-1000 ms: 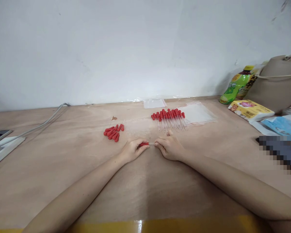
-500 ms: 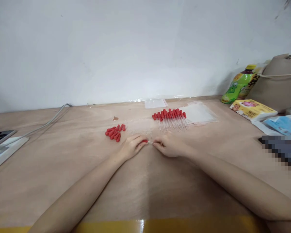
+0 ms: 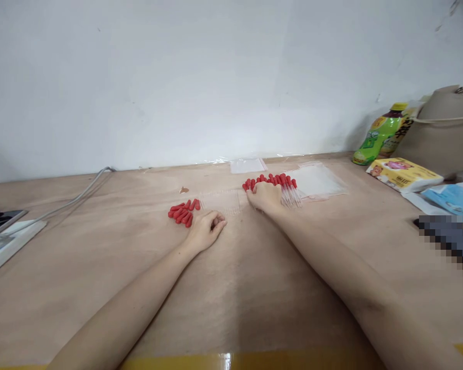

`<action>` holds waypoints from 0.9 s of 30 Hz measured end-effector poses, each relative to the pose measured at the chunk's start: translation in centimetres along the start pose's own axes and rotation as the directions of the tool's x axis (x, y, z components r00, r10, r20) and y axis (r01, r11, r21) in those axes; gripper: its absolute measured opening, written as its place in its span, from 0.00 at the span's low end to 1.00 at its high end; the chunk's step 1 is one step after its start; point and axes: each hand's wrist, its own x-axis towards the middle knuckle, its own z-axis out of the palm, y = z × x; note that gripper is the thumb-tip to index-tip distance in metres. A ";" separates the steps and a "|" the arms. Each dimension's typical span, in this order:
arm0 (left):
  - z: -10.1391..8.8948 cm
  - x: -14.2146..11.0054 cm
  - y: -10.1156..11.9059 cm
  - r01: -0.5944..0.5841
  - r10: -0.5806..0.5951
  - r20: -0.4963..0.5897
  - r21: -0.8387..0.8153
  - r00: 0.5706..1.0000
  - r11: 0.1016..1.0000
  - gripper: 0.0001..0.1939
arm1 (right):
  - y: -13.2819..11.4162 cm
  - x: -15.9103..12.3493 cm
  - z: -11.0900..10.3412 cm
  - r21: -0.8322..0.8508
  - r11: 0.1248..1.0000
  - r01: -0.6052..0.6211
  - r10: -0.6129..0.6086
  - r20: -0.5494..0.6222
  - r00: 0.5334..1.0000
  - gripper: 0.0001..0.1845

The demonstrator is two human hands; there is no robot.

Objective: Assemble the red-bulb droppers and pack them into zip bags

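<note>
My right hand [image 3: 266, 197] reaches over a row of droppers [image 3: 290, 193] with red rubber bulbs and clear tubes. Its fingers are drawn together at the left part of the row, around a dropper mostly hidden by the hand. My left hand [image 3: 205, 231] rests on the table with fingers curled and the thumb close to the fingertips; nothing shows in it. Just beyond it lies a small pile of loose red rubber bulbs [image 3: 183, 213]. Several thin clear tubes [image 3: 220, 200] lie side by side between the bulbs and the droppers.
Clear plastic bags [image 3: 320, 179] and a smaller bag [image 3: 249, 165] lie near the wall. At right stand a green drink bottle [image 3: 378, 134], a yellow tissue pack [image 3: 404, 173] and a beige bag [image 3: 443, 131]. A grey cable [image 3: 87, 189] runs to a white power strip [image 3: 15, 244] at left.
The hands have parted. My right hand has moved away with the dropper to the row at the back; my left hand has drawn slightly left and let go of the red bulb.
</note>
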 end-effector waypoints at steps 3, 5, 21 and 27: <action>0.0 0.0 -0.1 0.010 -0.010 0.006 0.002 1.000 1.000 0.06 | 0.2 -0.1 0.5 -0.076 0.997 -0.001 0.000 -0.005 1.000 0.19; 0.1 -0.1 -0.1 0.010 -0.010 0.010 0.000 1.000 1.000 0.06 | 0.3 -0.3 0.5 -0.088 0.996 0.027 -0.029 -0.021 0.999 0.21; -4.6 1.6 -2.0 0.366 -0.287 -0.230 0.514 0.930 0.776 0.13 | -3.6 -0.8 0.7 -0.061 0.997 0.045 -0.038 0.108 0.993 0.16; -3.7 1.5 -3.0 0.369 -0.307 -0.205 0.532 0.929 0.762 0.15 | -3.3 -1.1 0.5 -0.051 0.997 0.053 -0.046 0.131 0.990 0.16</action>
